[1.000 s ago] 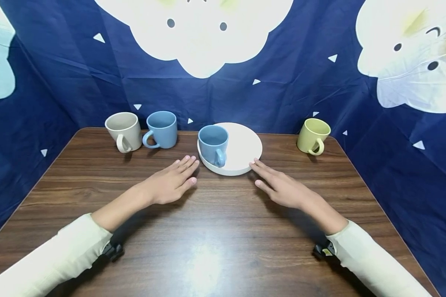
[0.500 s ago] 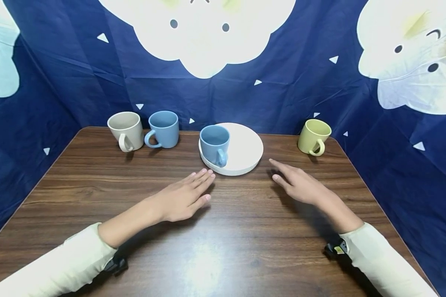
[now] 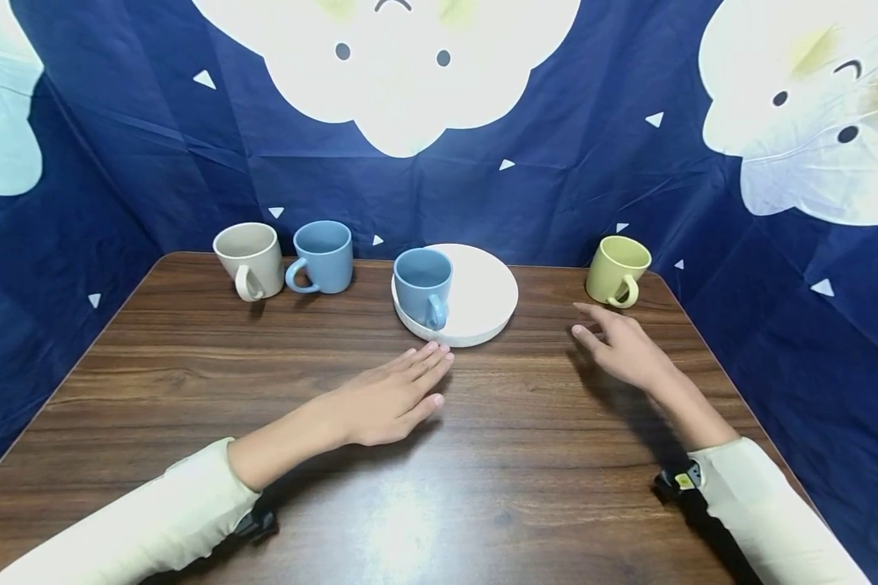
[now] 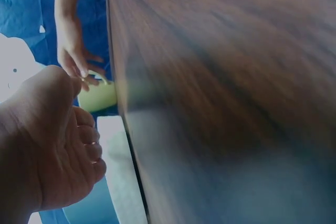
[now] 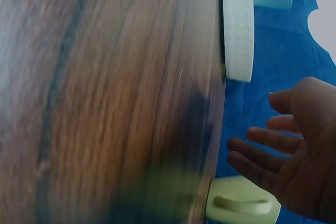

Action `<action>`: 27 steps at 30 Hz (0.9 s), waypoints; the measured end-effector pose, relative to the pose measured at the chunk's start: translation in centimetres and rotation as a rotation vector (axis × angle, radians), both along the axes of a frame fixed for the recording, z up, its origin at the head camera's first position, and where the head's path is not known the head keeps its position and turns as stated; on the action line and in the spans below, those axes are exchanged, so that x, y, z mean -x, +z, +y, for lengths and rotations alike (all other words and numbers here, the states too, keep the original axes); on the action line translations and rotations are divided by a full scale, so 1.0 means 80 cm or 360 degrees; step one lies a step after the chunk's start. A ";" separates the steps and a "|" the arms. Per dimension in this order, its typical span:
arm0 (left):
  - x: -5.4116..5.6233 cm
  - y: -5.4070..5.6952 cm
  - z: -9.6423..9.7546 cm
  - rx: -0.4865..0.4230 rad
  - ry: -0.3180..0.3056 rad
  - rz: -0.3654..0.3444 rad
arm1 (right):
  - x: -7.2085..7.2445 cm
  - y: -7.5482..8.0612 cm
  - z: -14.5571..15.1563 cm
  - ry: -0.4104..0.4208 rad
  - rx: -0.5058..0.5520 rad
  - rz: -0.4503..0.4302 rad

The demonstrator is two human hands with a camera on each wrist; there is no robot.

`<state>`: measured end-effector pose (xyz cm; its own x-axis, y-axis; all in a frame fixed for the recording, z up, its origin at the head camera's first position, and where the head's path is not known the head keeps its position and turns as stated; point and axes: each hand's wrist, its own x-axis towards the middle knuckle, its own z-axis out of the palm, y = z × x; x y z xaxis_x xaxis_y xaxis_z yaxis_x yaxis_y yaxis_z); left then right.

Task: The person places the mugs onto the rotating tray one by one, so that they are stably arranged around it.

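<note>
Our right hand [image 3: 624,351] is just short of the yellow-green mug [image 3: 609,266], back right on the desk [image 3: 527,463], fingers loosely spread, holding nothing; we'd likely do best wrapping the body, clear of the handle [image 3: 632,288]. It's upright, plain, handle facing us; our left hand [image 3: 391,402] is empty too, fingers straight

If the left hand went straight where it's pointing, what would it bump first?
Likely the white tray, just ahead of the left hand, though that hand might pass above its rim.
</note>
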<state>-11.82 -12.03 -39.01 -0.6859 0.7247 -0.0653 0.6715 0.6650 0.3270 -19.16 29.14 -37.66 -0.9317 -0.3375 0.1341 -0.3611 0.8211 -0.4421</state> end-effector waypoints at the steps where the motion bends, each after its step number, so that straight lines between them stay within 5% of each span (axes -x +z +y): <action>1: 0.000 -0.001 0.002 -0.0007 -0.0007 0.0006 | 0.001 0.000 0.003 -0.0028 0.0026 0.0004; 14: 0.007 -0.001 0.030 -0.0022 -0.0059 0.0029 | 0.009 -0.002 0.034 -0.0331 0.0223 0.0145; 27: 0.020 -0.003 0.068 -0.0011 -0.0046 0.0062 | 0.013 -0.007 0.061 -0.0486 0.0533 0.0091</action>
<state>-13.46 -6.59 -39.22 -0.6667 0.7446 -0.0336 0.7027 0.6429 0.3049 -20.20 33.99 -38.21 -0.9696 0.0223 0.2435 -0.1565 0.7088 -0.6878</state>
